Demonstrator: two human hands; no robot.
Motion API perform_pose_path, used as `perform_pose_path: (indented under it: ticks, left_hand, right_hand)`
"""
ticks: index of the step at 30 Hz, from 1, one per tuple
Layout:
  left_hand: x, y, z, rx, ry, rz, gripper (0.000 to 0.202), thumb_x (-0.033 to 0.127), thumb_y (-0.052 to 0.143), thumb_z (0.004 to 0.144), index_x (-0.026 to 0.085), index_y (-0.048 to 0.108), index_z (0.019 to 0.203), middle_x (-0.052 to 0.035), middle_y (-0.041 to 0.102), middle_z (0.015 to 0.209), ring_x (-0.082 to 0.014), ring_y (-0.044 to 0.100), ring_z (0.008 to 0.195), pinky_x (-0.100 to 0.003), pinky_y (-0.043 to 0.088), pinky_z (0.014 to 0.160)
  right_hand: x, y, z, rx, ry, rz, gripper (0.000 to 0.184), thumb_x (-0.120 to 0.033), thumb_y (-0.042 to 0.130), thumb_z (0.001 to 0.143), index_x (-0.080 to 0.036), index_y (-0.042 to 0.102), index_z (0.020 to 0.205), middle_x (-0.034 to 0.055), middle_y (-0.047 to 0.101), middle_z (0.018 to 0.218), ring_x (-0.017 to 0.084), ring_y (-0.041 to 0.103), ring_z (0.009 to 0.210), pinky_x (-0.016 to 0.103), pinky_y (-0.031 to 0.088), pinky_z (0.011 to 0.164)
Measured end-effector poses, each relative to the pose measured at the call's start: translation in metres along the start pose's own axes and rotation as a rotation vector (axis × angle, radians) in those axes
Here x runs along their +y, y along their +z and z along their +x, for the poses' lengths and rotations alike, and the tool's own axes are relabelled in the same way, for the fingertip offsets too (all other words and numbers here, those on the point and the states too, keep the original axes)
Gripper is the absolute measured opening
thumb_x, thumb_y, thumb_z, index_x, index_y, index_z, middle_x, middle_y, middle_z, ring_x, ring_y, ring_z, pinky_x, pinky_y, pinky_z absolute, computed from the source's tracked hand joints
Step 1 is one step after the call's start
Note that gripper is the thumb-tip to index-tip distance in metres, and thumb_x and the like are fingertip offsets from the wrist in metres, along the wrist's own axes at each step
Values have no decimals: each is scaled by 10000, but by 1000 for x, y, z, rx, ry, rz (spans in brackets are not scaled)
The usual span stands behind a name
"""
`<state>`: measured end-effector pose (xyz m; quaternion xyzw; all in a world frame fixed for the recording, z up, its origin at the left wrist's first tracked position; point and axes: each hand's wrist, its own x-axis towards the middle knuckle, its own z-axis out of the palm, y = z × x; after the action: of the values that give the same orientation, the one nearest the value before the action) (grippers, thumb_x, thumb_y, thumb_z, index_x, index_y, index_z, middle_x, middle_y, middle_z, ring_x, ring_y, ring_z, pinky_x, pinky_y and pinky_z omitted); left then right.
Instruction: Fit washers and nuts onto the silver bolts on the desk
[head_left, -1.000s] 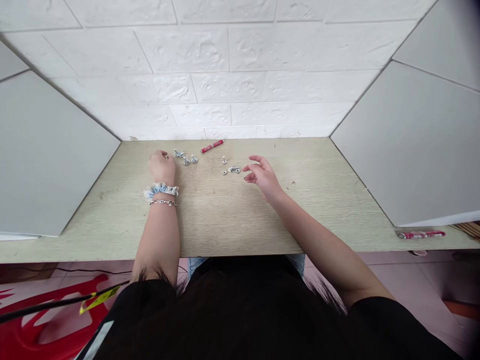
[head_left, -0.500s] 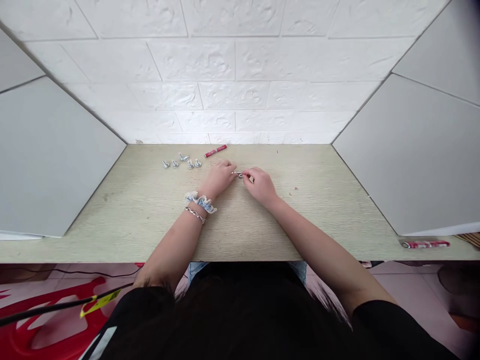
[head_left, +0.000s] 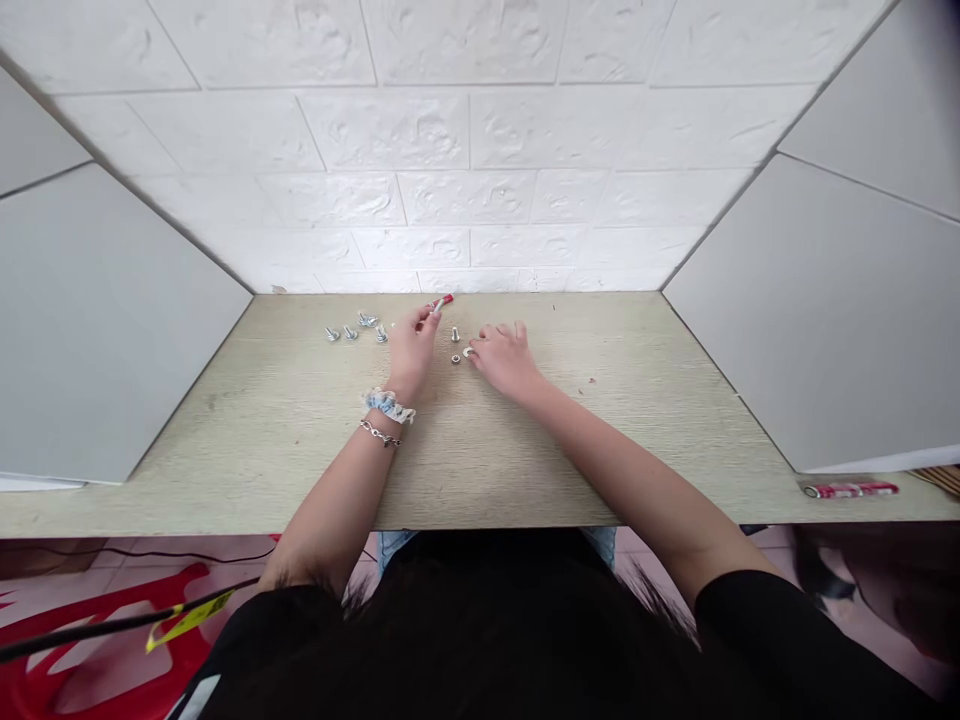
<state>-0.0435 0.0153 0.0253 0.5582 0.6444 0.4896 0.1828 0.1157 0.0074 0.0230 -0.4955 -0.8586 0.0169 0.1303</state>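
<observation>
My left hand is closed above the back of the table, its thumb and fingers pinching a small pale or metallic piece that I cannot make out. Just behind those fingertips lies a red tube-like stick, partly covered. My right hand rests at the middle with thumb and forefinger on a small washer; its other fingers are bent and slightly raised. Between the hands a short bolt stands upright on its head, and a small nut lies in front of it.
Several bolts with washers stand left of my left hand. A white brick-pattern wall closes off the back, with grey panels at both sides. Another red-and-silver tube lies at the front right edge. A red stool is below left.
My hands have moved apart. The bolt, nut and washer now lie separately between them. My left hand has moved left and back to beside the red stick.
</observation>
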Motion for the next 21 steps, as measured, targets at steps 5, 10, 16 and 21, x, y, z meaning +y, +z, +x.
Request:
perform_pose_path:
  ticks: [5,10,16,21]
  left_hand:
    - [2,-3,1,56,-107,-249,274,422,539,843,191,682,810,-20,632,733,-149,538,720,-272,410,668]
    - [8,-1,-4,-3,-216,-390,290,433,508,858,189,663,880,-54,678,978,-127,561,783,-263,443,705]
    - [7,-1,-4,-24,-268,-444,293,449,535,836,188,659,879,-59,668,1035,-111,549,773,-244,450,684]
    - [5,1,-4,-82,-229,-425,295,460,556,808,190,660,860,-52,658,983,-110,548,753,-232,441,644]
  right_hand:
    - [2,15,13,36,-149,-30,314,-119,423,896,-150,721,803,127,648,930,254,516,1010,621,19,1122]
    - [3,23,20,42,-237,-10,342,-18,423,831,-179,716,760,84,644,780,224,570,933,583,27,1163]
    - [-2,16,26,-11,-233,-46,320,-9,410,834,-117,711,844,106,664,798,221,611,889,518,120,1179]
    - [8,10,28,-41,-227,-42,370,-32,333,876,-93,671,1015,119,682,925,199,611,930,480,147,1176]
